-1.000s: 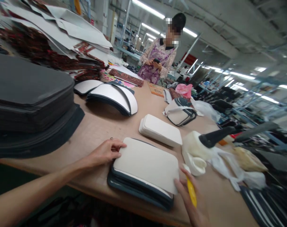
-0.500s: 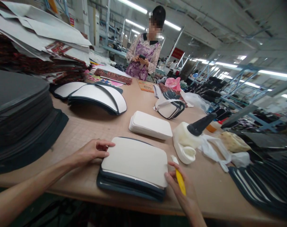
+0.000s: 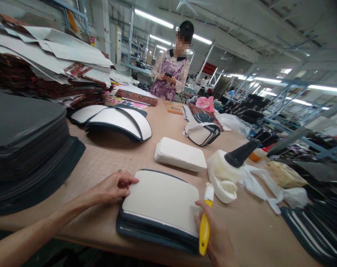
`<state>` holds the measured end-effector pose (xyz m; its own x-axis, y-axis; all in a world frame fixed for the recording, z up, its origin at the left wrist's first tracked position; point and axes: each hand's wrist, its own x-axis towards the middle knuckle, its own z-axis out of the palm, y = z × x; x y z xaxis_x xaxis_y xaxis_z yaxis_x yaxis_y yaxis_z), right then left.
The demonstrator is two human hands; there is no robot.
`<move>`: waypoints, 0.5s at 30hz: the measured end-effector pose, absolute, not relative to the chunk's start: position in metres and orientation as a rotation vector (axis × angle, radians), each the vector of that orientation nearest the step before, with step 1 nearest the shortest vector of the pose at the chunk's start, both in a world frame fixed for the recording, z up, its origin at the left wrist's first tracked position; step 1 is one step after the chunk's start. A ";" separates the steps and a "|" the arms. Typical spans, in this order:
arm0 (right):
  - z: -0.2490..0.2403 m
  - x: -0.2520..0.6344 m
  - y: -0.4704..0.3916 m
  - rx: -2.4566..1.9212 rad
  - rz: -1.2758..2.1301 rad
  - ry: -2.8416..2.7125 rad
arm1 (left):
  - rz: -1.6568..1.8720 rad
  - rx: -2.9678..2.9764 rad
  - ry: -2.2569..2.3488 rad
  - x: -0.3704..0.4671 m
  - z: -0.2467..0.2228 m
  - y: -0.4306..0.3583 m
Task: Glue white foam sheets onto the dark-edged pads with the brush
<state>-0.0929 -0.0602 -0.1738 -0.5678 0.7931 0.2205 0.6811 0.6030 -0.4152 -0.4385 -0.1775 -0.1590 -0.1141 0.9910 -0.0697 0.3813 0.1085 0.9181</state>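
Observation:
A cream-white rounded board (image 3: 161, 200) lies on top of a stack of dark blue padded panels (image 3: 157, 231) at the table's front edge. My left hand (image 3: 115, 187) grips the board's left edge between thumb and fingers. At the opposite side, my right hand (image 3: 213, 226) has its fingertips against the board's right edge. It also holds a brush (image 3: 204, 230) with a yellow handle, its white bristle end pointing away from me. Beyond the board rests a pile of smaller white boards (image 3: 181, 152). A white plastic bottle (image 3: 222, 168) with a black cone-shaped spout stands to their right.
A tall stack of dark sheets (image 3: 26, 133) fills the left, with curved white-faced panels (image 3: 120, 118) beyond it. More dark panels (image 3: 318, 230) lie at right, near a white plastic bag (image 3: 263, 185). Across the table stands a person (image 3: 170, 70) holding a phone-like object.
The brush has turned more upright in my right hand, and its bristle end now shows clearly. The board sits squarer over the dark stack. The view has shifted slightly.

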 end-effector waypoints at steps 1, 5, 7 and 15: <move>-0.175 -0.091 -0.060 -1.168 0.300 -2.466 | 0.981 1.498 1.699 -0.436 -0.156 -0.176; -0.175 -0.084 -0.054 -1.048 -0.178 -2.513 | 1.043 2.128 1.883 -0.407 -0.130 -0.159; -0.171 -0.087 -0.053 -0.933 -0.377 -2.506 | 0.954 2.349 1.678 -0.384 -0.117 -0.147; -0.177 -0.149 -0.073 -0.861 -0.030 -2.383 | 0.488 2.493 1.412 -0.360 -0.130 -0.134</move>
